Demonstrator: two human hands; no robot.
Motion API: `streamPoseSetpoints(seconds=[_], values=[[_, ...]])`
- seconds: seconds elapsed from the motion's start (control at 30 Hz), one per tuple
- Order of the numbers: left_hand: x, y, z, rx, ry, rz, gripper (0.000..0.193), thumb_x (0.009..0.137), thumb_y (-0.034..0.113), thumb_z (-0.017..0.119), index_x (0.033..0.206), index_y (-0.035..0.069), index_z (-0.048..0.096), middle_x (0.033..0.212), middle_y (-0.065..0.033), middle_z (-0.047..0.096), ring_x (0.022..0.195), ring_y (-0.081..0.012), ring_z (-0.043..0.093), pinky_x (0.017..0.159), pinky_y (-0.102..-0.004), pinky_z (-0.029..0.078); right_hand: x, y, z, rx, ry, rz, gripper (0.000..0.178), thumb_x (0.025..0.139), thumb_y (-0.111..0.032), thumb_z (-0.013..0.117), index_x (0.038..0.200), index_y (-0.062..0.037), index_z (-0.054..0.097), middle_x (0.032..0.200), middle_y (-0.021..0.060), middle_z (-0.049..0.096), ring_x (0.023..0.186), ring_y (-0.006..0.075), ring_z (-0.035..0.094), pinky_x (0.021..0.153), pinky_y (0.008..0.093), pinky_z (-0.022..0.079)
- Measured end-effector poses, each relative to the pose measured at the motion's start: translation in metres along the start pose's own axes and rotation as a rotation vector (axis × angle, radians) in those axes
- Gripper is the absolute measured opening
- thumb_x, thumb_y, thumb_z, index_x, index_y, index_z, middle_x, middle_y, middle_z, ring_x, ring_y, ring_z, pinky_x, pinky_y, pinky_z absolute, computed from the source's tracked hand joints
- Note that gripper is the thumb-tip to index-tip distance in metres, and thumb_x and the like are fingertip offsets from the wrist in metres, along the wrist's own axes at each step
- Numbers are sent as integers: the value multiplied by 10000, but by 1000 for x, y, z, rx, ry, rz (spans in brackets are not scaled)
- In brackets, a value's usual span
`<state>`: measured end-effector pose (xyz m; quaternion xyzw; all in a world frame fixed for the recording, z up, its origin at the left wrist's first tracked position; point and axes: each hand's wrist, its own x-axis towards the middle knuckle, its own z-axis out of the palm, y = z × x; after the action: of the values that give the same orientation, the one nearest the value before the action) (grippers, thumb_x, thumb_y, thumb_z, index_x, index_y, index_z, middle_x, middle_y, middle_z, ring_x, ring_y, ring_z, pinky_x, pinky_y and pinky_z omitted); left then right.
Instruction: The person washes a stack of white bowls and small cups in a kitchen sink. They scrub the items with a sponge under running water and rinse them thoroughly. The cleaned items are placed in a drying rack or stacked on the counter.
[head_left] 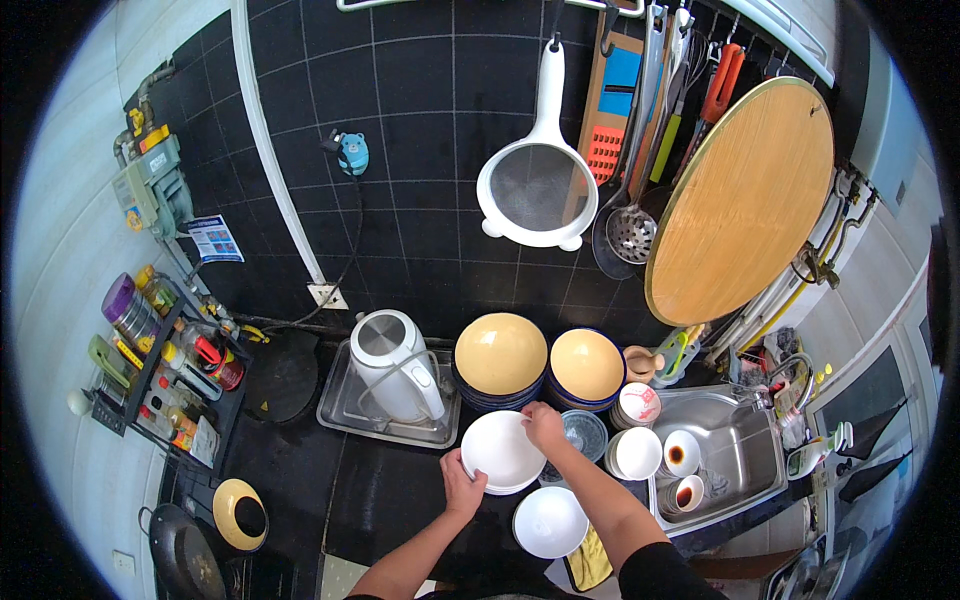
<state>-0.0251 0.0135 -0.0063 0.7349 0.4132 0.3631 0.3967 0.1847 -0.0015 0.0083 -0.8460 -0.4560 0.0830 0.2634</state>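
Both hands grip a white bowl (pixel 503 448) over the dark counter. My left hand (pixel 464 488) holds its near left rim, thumb over the edge. Fingers of my right hand (pixel 544 426) pinch the far right rim. A second white rim seems to show beneath it, so it may be a stack; I cannot tell how many. Another white bowl (pixel 551 522) stands nearer me, to the right. Clear glass bowls (pixel 584 436) sit just beyond my right wrist. Behind are a stack of yellow-lined bowls with dark outsides (pixel 500 352) and a smaller such stack (pixel 587 364).
A white kettle (pixel 392 370) stands in a metal tray (pixel 340 410) at left. Small white bowls (pixel 636 454) line the sink (pixel 735 450), which holds two bowls with dark liquid. A yellow cloth (pixel 590 560) lies near my right forearm. A strainer (pixel 540 190) and round board (pixel 745 200) hang behind.
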Motion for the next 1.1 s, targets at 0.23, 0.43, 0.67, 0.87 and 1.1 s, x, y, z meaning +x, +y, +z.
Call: streamPoseSetpoints(seconds=[0.23, 0.43, 0.67, 0.87, 1.1], values=[[-28, -10, 30, -21, -21, -355, 793, 751, 112, 587, 1312, -86, 62, 1322, -308, 166, 1234, -401, 233, 1044, -403, 190, -12, -3, -4, -38, 117, -127, 160, 655, -91, 682, 791, -64, 602, 793, 91, 600, 756, 273, 586, 678, 394, 451], [-17, -40, 40, -317, -164, -412, 877, 769, 117, 593, 1338, -53, -53, 1354, -296, 114, 1249, -359, 242, 1044, -374, 211, -18, -1, -10, -16, 221, -207, 213, 660, -98, 681, 849, -53, 593, 830, 100, 587, 808, 282, 563, 723, 391, 435], [-13, -8, 10, -280, -220, -418, 873, 793, 259, 623, 1327, -94, 29, 1333, -284, 233, 1233, -340, 295, 1038, -358, 224, -80, -16, -65, 315, 605, 13, 172, 716, -101, 648, 834, -12, 562, 817, 147, 567, 784, 314, 543, 707, 386, 427], [-16, 19, 4, -318, -384, -832, 920, 789, 309, 621, 1352, 45, -56, 1310, -270, 272, 1146, -386, 407, 960, -448, 348, -159, 42, -75, 510, 241, 637, 380, 827, -348, 580, 864, 30, 569, 779, 127, 598, 717, 181, 568, 676, 295, 450], [-17, -20, 27, -805, -414, -910, 782, 794, 182, 581, 1281, 131, -29, 1232, -215, 348, 1062, -363, 485, 879, -486, 425, -125, 75, -33, 833, -53, 861, 796, 777, -504, 550, 1307, 5, 244, 1120, 214, 502, 837, 278, 586, 758, 370, 467]])
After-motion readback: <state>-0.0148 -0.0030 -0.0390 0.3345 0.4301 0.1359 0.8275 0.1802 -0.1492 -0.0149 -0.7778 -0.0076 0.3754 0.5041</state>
